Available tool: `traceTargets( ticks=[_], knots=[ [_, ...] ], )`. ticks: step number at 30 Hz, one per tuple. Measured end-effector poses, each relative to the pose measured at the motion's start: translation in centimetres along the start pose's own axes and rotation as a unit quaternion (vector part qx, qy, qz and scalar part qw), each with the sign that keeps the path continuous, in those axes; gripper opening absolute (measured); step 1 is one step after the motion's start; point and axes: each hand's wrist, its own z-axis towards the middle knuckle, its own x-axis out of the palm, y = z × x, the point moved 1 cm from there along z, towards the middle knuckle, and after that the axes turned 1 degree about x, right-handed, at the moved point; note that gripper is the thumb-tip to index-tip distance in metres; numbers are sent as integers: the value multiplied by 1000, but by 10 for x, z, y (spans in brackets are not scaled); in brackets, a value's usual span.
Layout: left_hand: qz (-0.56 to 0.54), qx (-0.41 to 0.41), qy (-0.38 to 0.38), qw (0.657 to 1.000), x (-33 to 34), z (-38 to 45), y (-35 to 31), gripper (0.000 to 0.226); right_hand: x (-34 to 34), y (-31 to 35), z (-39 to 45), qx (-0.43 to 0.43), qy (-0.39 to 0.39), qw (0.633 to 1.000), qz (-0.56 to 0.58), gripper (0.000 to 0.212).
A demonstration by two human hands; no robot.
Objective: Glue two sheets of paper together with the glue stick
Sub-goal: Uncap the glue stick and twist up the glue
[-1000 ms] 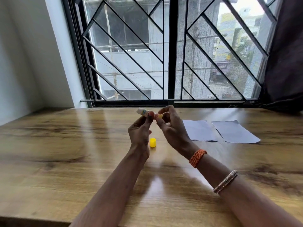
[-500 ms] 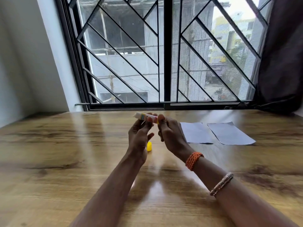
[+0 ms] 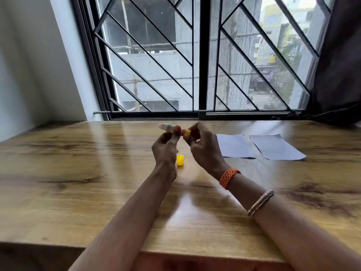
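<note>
Head view looks down on a wooden table (image 3: 82, 182) pushed against a barred window (image 3: 197, 55), with a dark curtain (image 3: 340, 61) hanging at the table's far right corner. Toward the far right edge lie 2 sheets of white paper, side by side and just apart: the left sheet (image 3: 235, 146) and the right sheet (image 3: 275, 147), both flat on the wood and blank as far as can be seen.

Both forearms reach in from the near edge and meet above the middle of the table. The left hand (image 3: 166, 149) has its fingers curled, thumb and fingertips pinching the middle of the glue stick (image 3: 174, 130). The right hand (image 3: 203, 147) is curled too, fingertips gripping the stick's yellow base end. The stick is held level in the air, its pale uncapped tip pointing left. Its label shows coloured bands and small dark marks; the blur makes any writing unreadable.

On the right wrist sits an orange woven band (image 3: 229, 178), and further up the forearm a thin metallic bangle (image 3: 260, 202).

The yellow cap (image 3: 180, 160) stands on the table below the hands, apart from the stick.
</note>
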Motion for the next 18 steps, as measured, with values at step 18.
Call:
traceTargets(
  ticks=[18],
  knots=[
    [19,-26,-11,999,-9,-5,1,23,-1,16,-11,-133,8,985,-111,16]
  ],
)
